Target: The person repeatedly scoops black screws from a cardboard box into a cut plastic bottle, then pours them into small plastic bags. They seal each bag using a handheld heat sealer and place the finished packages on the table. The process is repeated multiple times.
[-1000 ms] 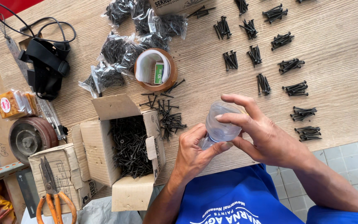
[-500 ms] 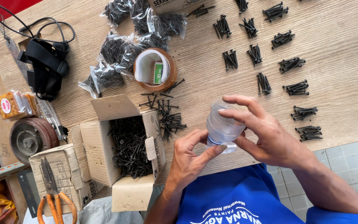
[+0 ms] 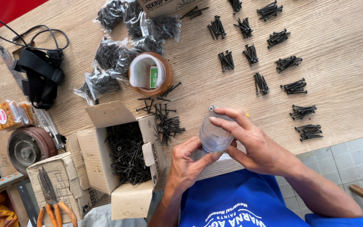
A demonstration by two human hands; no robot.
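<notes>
Eleven small bundles of black screws are lying in rows at two o'clock on the counter [image 3: 341, 54], one open carton of screws [image 3: 124, 153] is sitting at nine o'clock, and the left hand [image 3: 190, 166] and right hand [image 3: 255, 143] are pinching one small, clear plastic bag [image 3: 213, 135] at the counter's near edge.

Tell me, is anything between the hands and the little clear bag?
No. Both the left hand and the right hand already grip the clear plastic bag directly, above the wooden table edge. The loose screws lie off to one side, apart from it.
</notes>
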